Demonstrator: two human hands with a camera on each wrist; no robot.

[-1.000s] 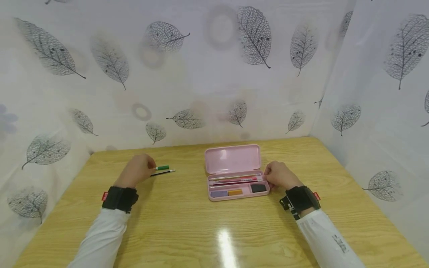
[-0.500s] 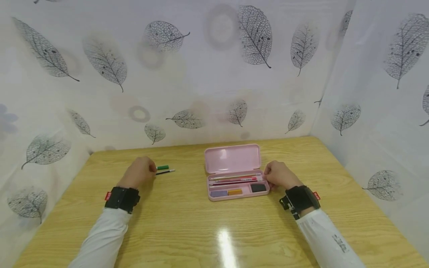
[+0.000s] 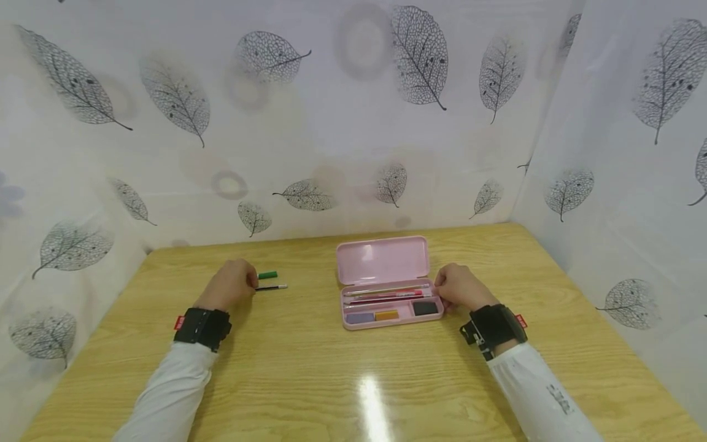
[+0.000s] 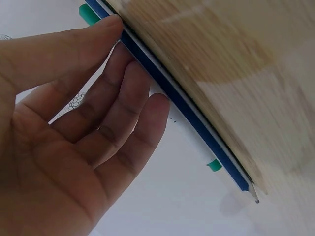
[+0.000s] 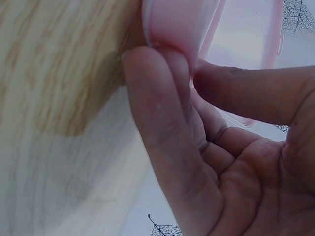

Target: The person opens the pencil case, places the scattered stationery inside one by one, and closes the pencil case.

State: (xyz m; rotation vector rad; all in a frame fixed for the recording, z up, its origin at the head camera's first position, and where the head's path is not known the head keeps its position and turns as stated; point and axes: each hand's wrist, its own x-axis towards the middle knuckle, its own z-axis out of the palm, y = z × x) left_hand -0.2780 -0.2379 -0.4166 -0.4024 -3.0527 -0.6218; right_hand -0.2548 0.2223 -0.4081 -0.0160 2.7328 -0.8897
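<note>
On the left of the table my left hand [image 3: 229, 285] holds a dark blue pencil [image 3: 270, 287] between thumb and fingertips. Its sharpened tip [image 4: 255, 196] shows in the left wrist view, past the fingers. Just behind the pencil lies a white marker with a green cap [image 3: 267, 275], partly hidden by that hand. My right hand [image 3: 463, 288] grips the right end of a pink pencil case [image 3: 353, 325], thumb on the wall [image 5: 172, 24] and fingers against the outside. The lid [image 3: 382, 261] is raised. Inside are several pencils [image 3: 386, 296] in the long compartment.
In the case's front compartments lie a purple block [image 3: 360, 318], an orange block [image 3: 386, 315] and a black block [image 3: 424, 308]. A leaf-patterned sheet [image 3: 342, 123] hangs behind the wooden table [image 3: 309, 368] and along its sides.
My left hand has shifted slightly right, and the pencil now lies at a flatter angle in the head view. My right hand stays on the case, which has not visibly moved.
</note>
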